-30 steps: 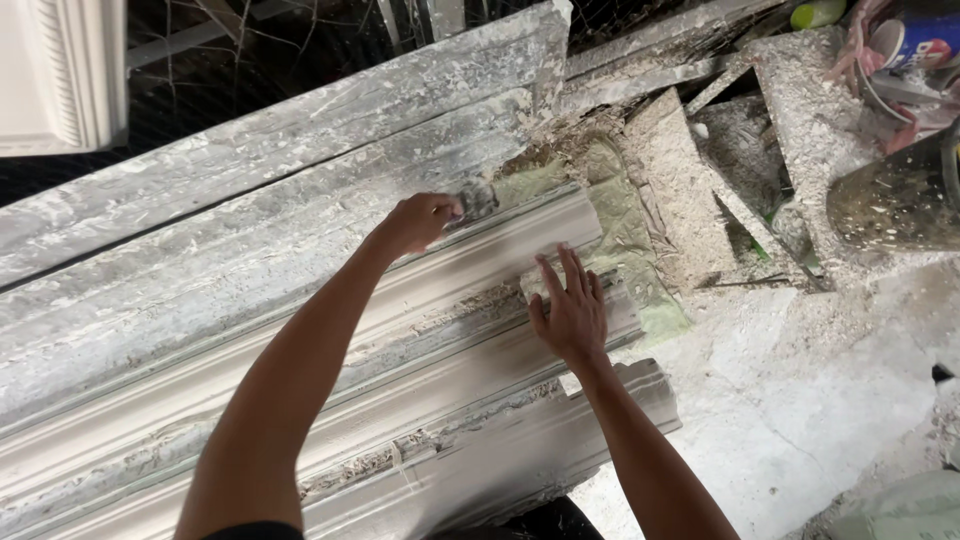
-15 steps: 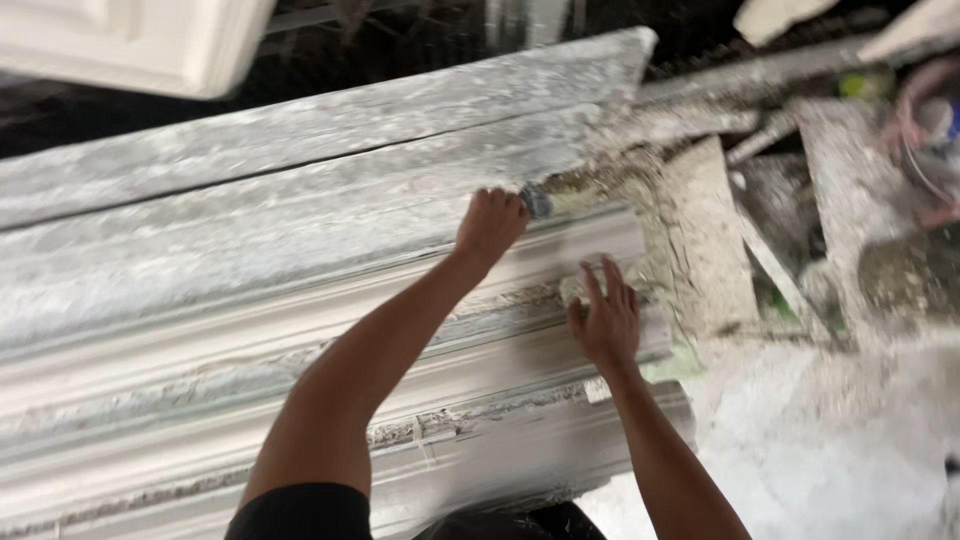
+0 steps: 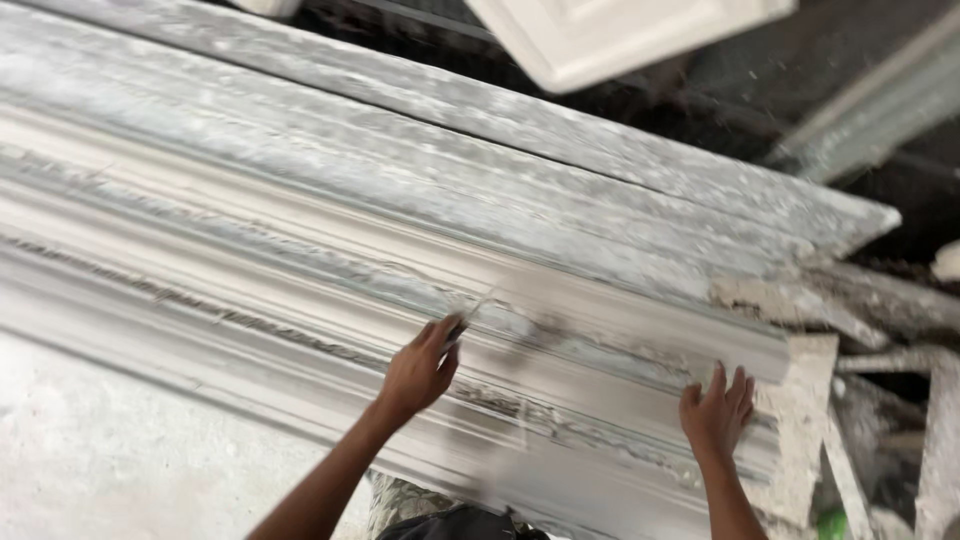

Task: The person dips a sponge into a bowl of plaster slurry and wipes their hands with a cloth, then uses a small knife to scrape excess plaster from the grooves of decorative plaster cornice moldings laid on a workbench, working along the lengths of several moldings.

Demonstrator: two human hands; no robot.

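Across a dust-coated workshop bench (image 3: 120, 470), a long white plaster cornice moulding with stepped ridges (image 3: 300, 250) lies slantwise, running from upper left down to lower right. Seen from the head camera, the person's left hand (image 3: 418, 368) is curled closed around a small thin scraping tool (image 3: 468, 312), whose pale tip, blurred in the frame, touches a groove near the middle of the moulding. The right hand (image 3: 718, 412) is open, fingers spread and lying flat on the lower ridges near the moulding's right end, holding nothing. Both bare forearms reach up from the bottom edge of the frame, well apart from each other. Just beyond the right hand, the moulding's end meets rough, crumbly lumps of hardened plaster (image 3: 790, 300) and a pale broken slab (image 3: 805, 420). Grey, plaster-smeared strips (image 3: 860, 95) cross the dark background at upper right. Above the moulding, at the top of the frame, the corner of a white square moulded panel (image 3: 610, 35) juts in. A small bright green object (image 3: 832, 524) shows at the lower right edge, too small to identify.
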